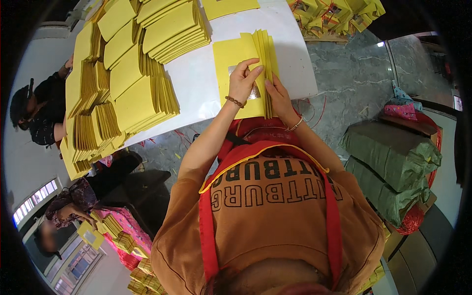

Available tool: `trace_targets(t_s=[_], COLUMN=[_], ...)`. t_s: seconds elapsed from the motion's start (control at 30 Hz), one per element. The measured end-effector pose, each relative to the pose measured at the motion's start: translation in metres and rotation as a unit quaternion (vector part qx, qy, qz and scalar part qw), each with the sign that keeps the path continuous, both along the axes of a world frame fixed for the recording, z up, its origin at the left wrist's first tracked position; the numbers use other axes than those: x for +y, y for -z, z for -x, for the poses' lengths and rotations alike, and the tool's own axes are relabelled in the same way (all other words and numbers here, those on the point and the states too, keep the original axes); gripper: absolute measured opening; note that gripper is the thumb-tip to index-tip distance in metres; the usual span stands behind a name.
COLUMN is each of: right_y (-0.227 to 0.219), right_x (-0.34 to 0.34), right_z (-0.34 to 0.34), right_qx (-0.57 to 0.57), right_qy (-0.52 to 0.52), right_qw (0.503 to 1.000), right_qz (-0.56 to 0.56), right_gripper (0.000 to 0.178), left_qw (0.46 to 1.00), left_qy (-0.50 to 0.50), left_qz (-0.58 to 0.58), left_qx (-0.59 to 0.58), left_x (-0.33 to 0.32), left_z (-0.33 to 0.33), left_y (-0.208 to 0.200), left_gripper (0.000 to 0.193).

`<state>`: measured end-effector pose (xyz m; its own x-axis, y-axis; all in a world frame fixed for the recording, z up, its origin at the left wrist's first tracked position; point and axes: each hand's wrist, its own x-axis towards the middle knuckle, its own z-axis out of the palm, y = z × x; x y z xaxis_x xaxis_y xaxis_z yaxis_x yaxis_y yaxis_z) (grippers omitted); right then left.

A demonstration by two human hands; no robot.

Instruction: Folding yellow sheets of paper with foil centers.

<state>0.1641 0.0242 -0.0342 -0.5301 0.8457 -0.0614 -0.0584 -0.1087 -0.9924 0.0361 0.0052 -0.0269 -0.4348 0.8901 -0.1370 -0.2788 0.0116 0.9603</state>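
A small stack of yellow paper sheets (225,55) lies at the near edge of the white table, with several sheets (268,51) folded up and standing on edge. A silvery patch (254,92) shows on the paper below the hands. Over the sheets is my left hand (240,83), its thumb and index finger slightly apart, with nothing visible between them. My right hand (281,103) grips the lower part of the upright folds, thumb on one side and fingers on the other. The lower fingers of my left hand are partly hidden.
Tall piles of folded yellow paper (142,83) cover the left of the white table (191,81). More yellow bundles (339,17) lie beyond its far right corner. Green wrapped bales (388,157) stand at right. Other people (37,113) sit on the left.
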Motion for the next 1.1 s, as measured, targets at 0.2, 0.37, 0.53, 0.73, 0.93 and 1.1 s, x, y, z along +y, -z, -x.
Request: trace_targets(t_s=[0.2, 0.37, 0.53, 0.73, 0.93, 1.1], right_y=[0.005, 0.004, -0.004, 0.000, 0.006, 0.002], right_x=[-0.001, 0.000, 0.000, 0.000, 0.000, 0.000], right_z=[-0.001, -0.001, -0.001, -0.001, -0.001, -0.002], right_qx=[0.025, 0.014, -0.004, 0.020, 0.031, 0.023], right_qy=[-0.005, -0.012, -0.034, -0.008, -0.003, -0.003], right_qw=[0.999, 1.000, 0.999, 1.000, 0.999, 0.999], right_qz=[0.038, 0.019, 0.031, 0.007, 0.035, 0.028], right_gripper=[0.047, 0.046, 0.044, 0.045, 0.045, 0.045], left_qw=[0.998, 0.989, 0.999, 0.993, 0.997, 0.998], left_qy=[-0.023, -0.071, -0.002, 0.002, -0.013, -0.009], left_qz=[0.028, -0.028, 0.033, 0.043, 0.057, 0.055], left_qx=[0.053, 0.126, 0.036, 0.107, 0.050, 0.015], left_x=[-0.002, -0.004, -0.004, -0.004, -0.005, -0.005], left_z=[0.001, -0.001, 0.001, 0.000, 0.001, 0.001], left_y=[0.000, 0.001, -0.002, -0.007, -0.006, -0.010], left_gripper=[0.011, 0.017, 0.024, 0.027, 0.016, 0.008])
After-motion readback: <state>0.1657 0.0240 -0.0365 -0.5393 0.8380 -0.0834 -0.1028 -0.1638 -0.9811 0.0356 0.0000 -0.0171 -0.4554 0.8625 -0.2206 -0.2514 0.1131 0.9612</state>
